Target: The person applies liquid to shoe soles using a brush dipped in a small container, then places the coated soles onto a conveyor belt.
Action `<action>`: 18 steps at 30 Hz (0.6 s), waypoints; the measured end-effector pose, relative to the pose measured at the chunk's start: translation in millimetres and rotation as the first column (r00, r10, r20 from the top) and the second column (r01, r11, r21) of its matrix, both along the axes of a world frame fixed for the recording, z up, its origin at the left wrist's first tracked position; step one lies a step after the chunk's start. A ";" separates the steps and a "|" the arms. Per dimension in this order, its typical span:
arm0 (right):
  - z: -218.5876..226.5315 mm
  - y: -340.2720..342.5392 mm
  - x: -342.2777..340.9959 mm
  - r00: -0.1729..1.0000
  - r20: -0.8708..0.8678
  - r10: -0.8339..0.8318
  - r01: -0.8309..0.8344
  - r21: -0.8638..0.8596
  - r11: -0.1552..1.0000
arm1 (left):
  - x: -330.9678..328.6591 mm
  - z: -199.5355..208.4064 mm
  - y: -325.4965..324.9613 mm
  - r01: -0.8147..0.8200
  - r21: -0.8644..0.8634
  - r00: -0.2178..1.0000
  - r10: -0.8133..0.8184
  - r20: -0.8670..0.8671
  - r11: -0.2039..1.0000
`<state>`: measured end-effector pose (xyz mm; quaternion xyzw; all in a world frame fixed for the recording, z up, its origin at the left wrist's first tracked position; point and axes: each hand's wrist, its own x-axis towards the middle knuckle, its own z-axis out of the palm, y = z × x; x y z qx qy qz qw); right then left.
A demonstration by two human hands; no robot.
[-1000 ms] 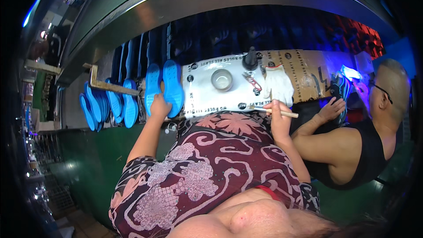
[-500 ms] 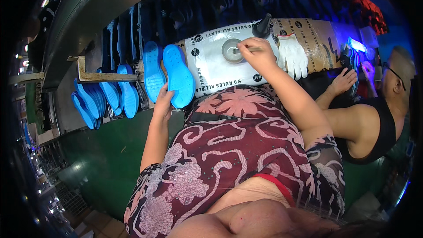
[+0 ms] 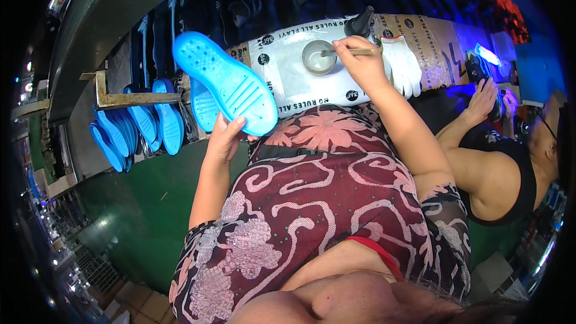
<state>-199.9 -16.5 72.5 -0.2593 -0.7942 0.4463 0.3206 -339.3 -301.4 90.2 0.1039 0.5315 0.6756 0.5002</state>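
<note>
Blue shoe sole point(image 3: 228, 81) is lifted and tilted in my left hand point(image 3: 223, 141), my thumb on its face near the heel end. A second blue sole point(image 3: 204, 111) lies partly hidden beneath it. My right hand point(image 3: 363, 66) pinches a slim brush point(image 3: 362, 51) with a light handle, its tip inside a small round cup point(image 3: 305, 63) of pale liquid. The cup stands on a sheet point(image 3: 288, 87) of white printed covering. White gloves point(image 3: 403, 69) lie just right of my right hand, and a dark cone-shaped object point(image 3: 359, 23) stands behind it.
Several more blue soles point(image 3: 168, 117) hang over the edge on the left, near a worn metal bracket point(image 3: 135, 101). Dark parts line the machine behind the bench. On the right a co-worker point(image 3: 495, 168) handles a dark item beside a bright blue light point(image 3: 486, 55).
My left hand has picked the nearer sole up off the surface and tilted it leftward over the other sole. The right hand has shifted slightly, with the brush still in the cup.
</note>
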 end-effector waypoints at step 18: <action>28.0 0.2 24.0 0.980 -0.174 -0.094 0.002 -0.464 0.886 | 22.2 16.6 48.4 -0.324 0.020 0.663 0.242 -0.708 0.946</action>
